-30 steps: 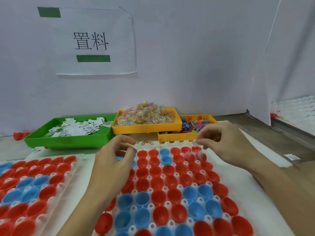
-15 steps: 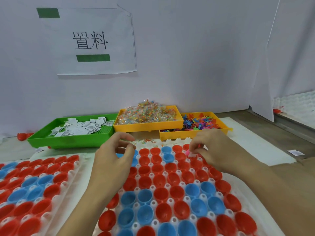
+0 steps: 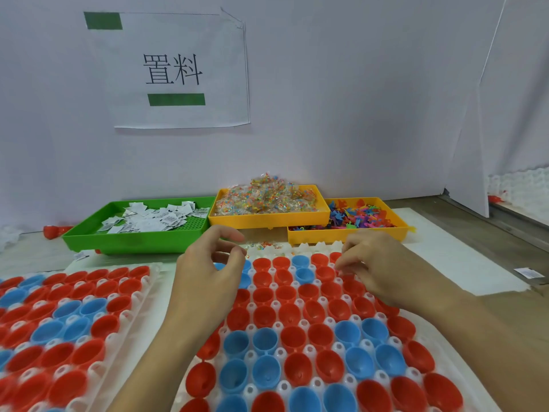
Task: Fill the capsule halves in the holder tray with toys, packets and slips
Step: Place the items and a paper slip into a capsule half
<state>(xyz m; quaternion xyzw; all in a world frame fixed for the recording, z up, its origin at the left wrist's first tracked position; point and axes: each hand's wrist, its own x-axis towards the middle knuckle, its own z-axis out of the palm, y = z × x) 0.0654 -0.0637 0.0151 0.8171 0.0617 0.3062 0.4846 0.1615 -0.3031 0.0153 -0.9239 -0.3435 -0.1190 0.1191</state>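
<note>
Currently watching both hands hovering over the far rows of the white moulded-plastic holder tray (image 3: 300,249), the one carrying glossy red and blue hemispherical capsule halves (image 3: 292,337), open side up. Left hand (image 3: 208,272) is hanging over the far-left corner with fingers loosely curled, thumb and forefinger apart; I am not seeing anything held in it. Right hand (image 3: 377,269) is sitting low over the far-right cups, fingertips bunched and pointing down toward a red cup. Cannot tell whether it is pinching a small piece; nothing is showing between the fingers.

Every cup I can see into is looking empty, so I am judging the fill as barely begun, starting at the back row.

Supply layout is making sense: three shallow rigid trays are lined up just beyond the holder, within reach. Green perforated plastic tray (image 3: 133,239) is holding small white printed paper slips (image 3: 154,218), flat and light. Middle yellow plastic tray (image 3: 267,223) is heaped with crinkly clear packets of coloured beads (image 3: 267,197). Right yellow plastic tray (image 3: 347,234) is holding a tangle of small multicoloured plastic toy figures (image 3: 359,217).

A second holder of red and blue halves (image 3: 68,322) is lying to the left, beside the first.
</note>
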